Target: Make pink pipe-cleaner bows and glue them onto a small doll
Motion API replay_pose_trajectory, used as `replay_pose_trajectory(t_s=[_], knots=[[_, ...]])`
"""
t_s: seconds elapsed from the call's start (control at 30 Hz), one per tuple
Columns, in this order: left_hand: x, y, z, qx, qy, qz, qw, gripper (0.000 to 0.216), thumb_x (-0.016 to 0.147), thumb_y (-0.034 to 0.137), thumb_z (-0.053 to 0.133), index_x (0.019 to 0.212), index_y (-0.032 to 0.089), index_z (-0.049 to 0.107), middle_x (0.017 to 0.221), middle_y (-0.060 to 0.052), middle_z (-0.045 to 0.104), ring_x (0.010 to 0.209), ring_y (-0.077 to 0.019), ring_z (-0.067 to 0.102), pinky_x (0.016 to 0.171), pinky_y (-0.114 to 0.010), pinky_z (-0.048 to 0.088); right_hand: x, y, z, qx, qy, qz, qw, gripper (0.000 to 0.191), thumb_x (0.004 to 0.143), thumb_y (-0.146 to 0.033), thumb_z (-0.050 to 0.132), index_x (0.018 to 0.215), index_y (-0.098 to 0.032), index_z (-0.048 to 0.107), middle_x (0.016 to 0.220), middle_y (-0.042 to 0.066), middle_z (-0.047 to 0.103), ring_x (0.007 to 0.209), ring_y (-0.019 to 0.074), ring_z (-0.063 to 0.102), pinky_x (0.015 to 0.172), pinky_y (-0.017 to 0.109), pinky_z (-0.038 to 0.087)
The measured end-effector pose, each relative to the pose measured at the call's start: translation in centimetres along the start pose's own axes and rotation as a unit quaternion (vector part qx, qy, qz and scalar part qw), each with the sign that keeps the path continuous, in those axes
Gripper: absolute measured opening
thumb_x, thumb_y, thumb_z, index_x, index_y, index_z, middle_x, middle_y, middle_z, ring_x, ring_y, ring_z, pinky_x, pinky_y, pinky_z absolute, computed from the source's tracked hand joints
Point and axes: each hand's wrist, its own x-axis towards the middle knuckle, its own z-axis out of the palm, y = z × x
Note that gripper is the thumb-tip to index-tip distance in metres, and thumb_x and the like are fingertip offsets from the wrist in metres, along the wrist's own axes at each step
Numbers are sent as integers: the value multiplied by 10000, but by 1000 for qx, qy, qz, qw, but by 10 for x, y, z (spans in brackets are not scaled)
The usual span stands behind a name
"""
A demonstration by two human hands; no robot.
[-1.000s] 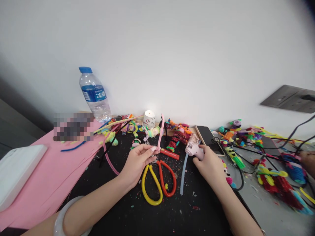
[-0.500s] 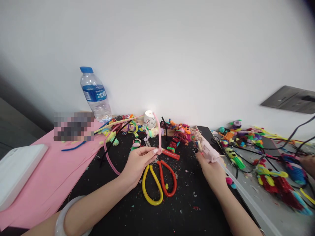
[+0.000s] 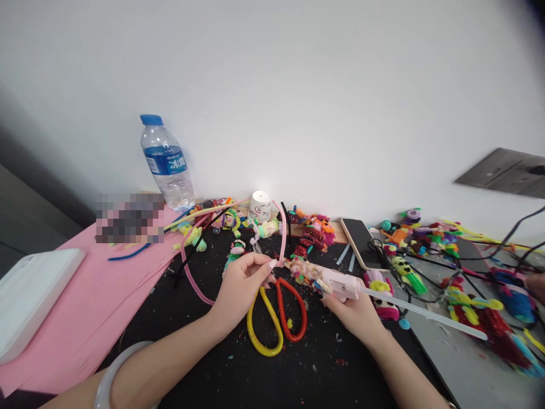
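My left hand (image 3: pixel 244 278) pinches a pink pipe cleaner (image 3: pixel 283 230) whose free end curves upward. My right hand (image 3: pixel 355 312) is wrapped round a pale pink glue gun (image 3: pixel 340 284), its front crusted with colourful bits. The nozzle points left and is at the pipe cleaner beside my left fingertips; whether they touch I cannot tell. A long clear glue stick (image 3: pixel 426 316) juts from the gun's rear. Below my left hand lie scissors (image 3: pixel 264 322) with one yellow and one red handle, their blades partly hidden by the hand.
A water bottle (image 3: pixel 168 170) and a paper cup (image 3: pixel 260 205) stand by the wall. Pink paper (image 3: pixel 97 284) and a white box (image 3: pixel 38 301) lie left. A phone (image 3: pixel 361 241), pipe-cleaner figures (image 3: pixel 406 272) and black cables lie right. Another person's hand (image 3: pixel 535 284) shows at the right edge.
My right hand has brought the glue gun left, its nozzle now at the pipe cleaner, and the glue stick lies flatter. My left hand has barely moved. More of the phone shows.
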Motion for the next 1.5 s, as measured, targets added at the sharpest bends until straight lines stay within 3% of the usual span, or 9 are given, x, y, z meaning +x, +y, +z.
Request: replay_pose_trajectory(t_s=[0.27, 0.83, 1.5], knots=[[-1, 2, -1, 42, -6, 45, 998, 150, 766, 283, 597, 733, 139, 621, 678, 4, 604, 557, -90, 553, 529, -189, 451, -2, 0, -1, -24, 3, -19, 1000, 134, 737, -242, 528, 744, -162, 636, 744, 62, 695, 685, 230, 651, 510, 263, 490], [-3, 2, -1, 64, -1, 70, 996, 146, 771, 267, 586, 691, 146, 608, 746, -5, 615, 555, -86, 528, 540, -195, 428, 1, -4, -2, -29, -7, -33, 999, 184, 751, -220, 531, 867, -153, 658, 846, 73, 708, 813, 250, 651, 593, 273, 511], [-3, 6, 0, 83, 14, 73, 994, 189, 771, 318, 585, 699, 146, 615, 745, -20, 617, 621, -118, 523, 561, -216, 409, -1, -5, -1, -42, 10, -32, 999, 113, 726, -287, 573, 687, -218, 653, 582, 13, 643, 600, 206, 618, 476, 258, 474]])
